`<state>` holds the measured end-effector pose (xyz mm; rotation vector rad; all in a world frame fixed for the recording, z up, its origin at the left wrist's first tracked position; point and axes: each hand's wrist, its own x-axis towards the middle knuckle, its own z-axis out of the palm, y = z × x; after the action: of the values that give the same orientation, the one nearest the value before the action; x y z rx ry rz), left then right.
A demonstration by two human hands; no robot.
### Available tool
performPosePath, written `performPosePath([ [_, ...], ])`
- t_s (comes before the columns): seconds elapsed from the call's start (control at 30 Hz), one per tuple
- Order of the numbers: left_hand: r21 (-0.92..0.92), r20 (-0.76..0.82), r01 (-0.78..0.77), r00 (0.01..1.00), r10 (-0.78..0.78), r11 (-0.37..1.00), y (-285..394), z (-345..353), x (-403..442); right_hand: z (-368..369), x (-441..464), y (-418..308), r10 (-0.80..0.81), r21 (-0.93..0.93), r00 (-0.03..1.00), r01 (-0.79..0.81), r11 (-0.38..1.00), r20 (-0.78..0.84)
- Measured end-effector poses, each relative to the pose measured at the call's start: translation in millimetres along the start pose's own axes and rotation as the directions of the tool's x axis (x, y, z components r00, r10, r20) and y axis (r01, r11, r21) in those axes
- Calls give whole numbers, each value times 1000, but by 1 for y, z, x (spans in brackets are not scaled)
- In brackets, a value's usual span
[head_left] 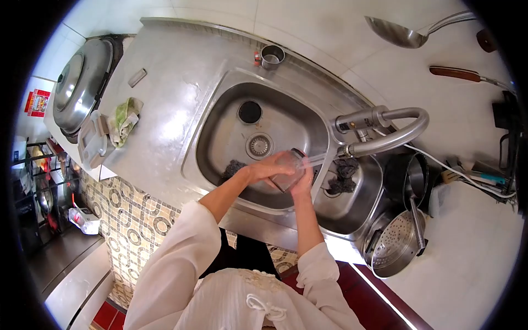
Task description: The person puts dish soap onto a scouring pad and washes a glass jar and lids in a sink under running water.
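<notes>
Over the right side of the large sink basin (212,129), I hold a clear, see-through container (287,171) tilted in both hands. My left hand (265,169) has its fingers closed around the container's left side. On the right side my right hand (302,185) grips it from below. Water runs from the faucet spout (345,152) onto the container. A dark scrubber (234,168) lies in the basin, left of my left hand. Near the drain (259,146) sits a round black piece (249,112).
The curved faucet (415,124) arches over the smaller right basin (341,212), which holds dark mesh scrubbers (346,176). A metal strainer (396,242) and black pot (407,170) stand right. Leftward are a cloth (125,121), a clear box (92,140) and a lidded pan (82,82). A metal cup (272,56) stands behind.
</notes>
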<state>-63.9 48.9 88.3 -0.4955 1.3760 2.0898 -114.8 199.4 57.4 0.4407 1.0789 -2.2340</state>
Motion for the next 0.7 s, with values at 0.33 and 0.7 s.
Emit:
performPosePath([
  [0.33, 921, -204, 5, 858, 472, 390, -3, 14, -8, 15, 14, 3, -167, -676, 980, 53, 735, -105],
  [0.7, 625, -306, -441, 621, 722, 644, -9, 13, 1, 11, -4, 1, 335, 93, 890, -323, 942, -308],
])
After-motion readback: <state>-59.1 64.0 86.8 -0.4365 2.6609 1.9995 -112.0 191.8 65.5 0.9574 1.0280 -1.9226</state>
